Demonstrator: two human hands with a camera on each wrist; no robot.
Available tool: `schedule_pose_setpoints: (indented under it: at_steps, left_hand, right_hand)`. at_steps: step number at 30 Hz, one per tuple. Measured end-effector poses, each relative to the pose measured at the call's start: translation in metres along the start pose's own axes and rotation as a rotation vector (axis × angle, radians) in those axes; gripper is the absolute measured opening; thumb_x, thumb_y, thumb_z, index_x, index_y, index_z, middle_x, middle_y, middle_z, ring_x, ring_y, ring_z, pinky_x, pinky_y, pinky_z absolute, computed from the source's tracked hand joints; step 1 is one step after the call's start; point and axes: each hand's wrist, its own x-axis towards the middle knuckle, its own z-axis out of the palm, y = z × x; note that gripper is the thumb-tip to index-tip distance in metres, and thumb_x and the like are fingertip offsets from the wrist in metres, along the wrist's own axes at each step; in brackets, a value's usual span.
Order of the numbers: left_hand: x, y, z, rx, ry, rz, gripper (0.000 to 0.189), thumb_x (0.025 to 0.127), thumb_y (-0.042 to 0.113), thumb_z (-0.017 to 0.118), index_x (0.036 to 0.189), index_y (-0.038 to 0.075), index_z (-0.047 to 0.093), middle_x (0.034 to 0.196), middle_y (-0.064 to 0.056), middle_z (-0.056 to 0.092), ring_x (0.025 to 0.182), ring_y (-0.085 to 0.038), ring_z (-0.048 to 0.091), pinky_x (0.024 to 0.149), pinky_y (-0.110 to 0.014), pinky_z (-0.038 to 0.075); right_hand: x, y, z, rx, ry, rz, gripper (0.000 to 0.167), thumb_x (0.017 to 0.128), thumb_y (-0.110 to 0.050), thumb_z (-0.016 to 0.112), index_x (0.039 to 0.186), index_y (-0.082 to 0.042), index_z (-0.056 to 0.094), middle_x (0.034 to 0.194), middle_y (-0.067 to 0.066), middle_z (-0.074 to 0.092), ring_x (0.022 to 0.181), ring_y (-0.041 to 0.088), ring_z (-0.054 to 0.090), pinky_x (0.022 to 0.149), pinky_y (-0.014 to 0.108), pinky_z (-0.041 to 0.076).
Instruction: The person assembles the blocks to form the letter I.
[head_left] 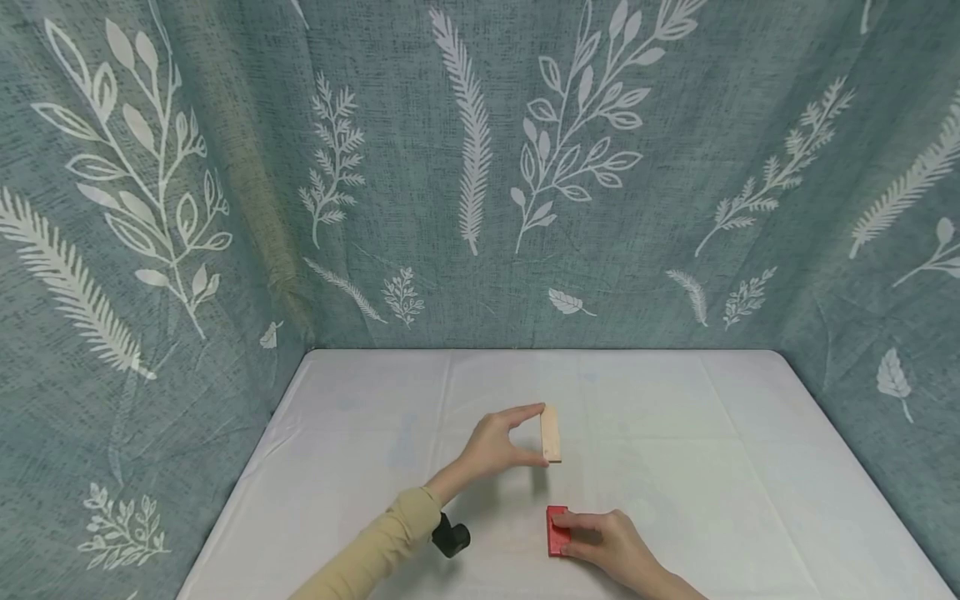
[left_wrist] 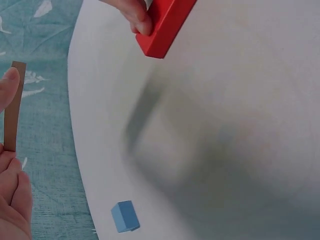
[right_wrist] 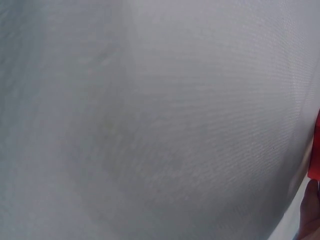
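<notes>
Grip: left hand pinches wooden block end to end, thumb nearer | right hand pinches red block, fingers leftward

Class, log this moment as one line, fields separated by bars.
left hand: pinches wooden piece by its ends | right hand: pinches red block | blue block: on white table

The white worktop is marked by faint creases and is enclosed at the back and both sides by blue-green fabric printed with white foliage. Near the worktop's edge, a blue block is seen from the left wrist.
</notes>
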Motion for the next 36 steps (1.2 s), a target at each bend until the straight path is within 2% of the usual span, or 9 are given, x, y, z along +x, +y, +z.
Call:
schedule_pose_setpoints:
  at_steps: [10,17,24,30,36]
  left_hand:
    - [-0.002,-0.008,0.01,-0.003,-0.027,-0.025,0.075,0.07,0.026,0.084,0.136,0.011,0.052,0.138,-0.007,0.055,0.123,-0.028,0.055,0.101,-0.04,0.05]
    - [-0.003,-0.012,0.017,0.013,-0.046,-0.023,0.074,0.071,0.026,0.084,0.136,0.009,0.052,0.138,-0.006,0.055,0.126,-0.025,0.054,0.102,-0.038,0.05]
    - [-0.004,-0.016,0.027,0.031,-0.055,-0.056,0.074,0.07,0.027,0.084,0.135,0.009,0.053,0.137,-0.006,0.056,0.125,-0.025,0.054,0.101,-0.038,0.05]
    - [-0.004,-0.02,0.035,0.022,-0.055,-0.062,0.074,0.069,0.027,0.085,0.134,0.009,0.054,0.136,-0.006,0.057,0.125,-0.024,0.054,0.102,-0.037,0.05]
    - [-0.007,-0.024,0.041,0.006,-0.066,-0.099,0.075,0.068,0.027,0.085,0.134,0.01,0.055,0.136,-0.005,0.057,0.124,-0.026,0.055,0.101,-0.039,0.05]
  right_hand:
    - [0.0,0.0,0.0,-0.019,0.009,-0.017,0.03,0.081,-0.032,0.073,0.107,-0.015,0.073,0.106,0.002,0.073,0.102,0.016,0.068,0.083,0.022,0.057]
    - [0.0,0.0,0.0,-0.016,0.015,-0.021,0.031,0.081,-0.032,0.073,0.106,-0.016,0.074,0.105,0.002,0.073,0.101,0.014,0.068,0.081,0.021,0.057]
    - [0.0,0.001,0.0,-0.016,0.027,-0.046,0.03,0.081,-0.031,0.073,0.107,-0.015,0.073,0.105,0.003,0.073,0.101,0.015,0.068,0.08,0.02,0.057]
    - [0.0,0.001,-0.001,-0.014,0.022,-0.053,0.031,0.081,-0.029,0.072,0.108,-0.013,0.073,0.107,0.004,0.073,0.102,0.018,0.068,0.081,0.021,0.057]
    - [0.001,0.002,-0.001,0.004,0.018,-0.058,0.032,0.082,-0.03,0.072,0.109,-0.013,0.072,0.108,0.005,0.072,0.103,0.019,0.068,0.083,0.019,0.056]
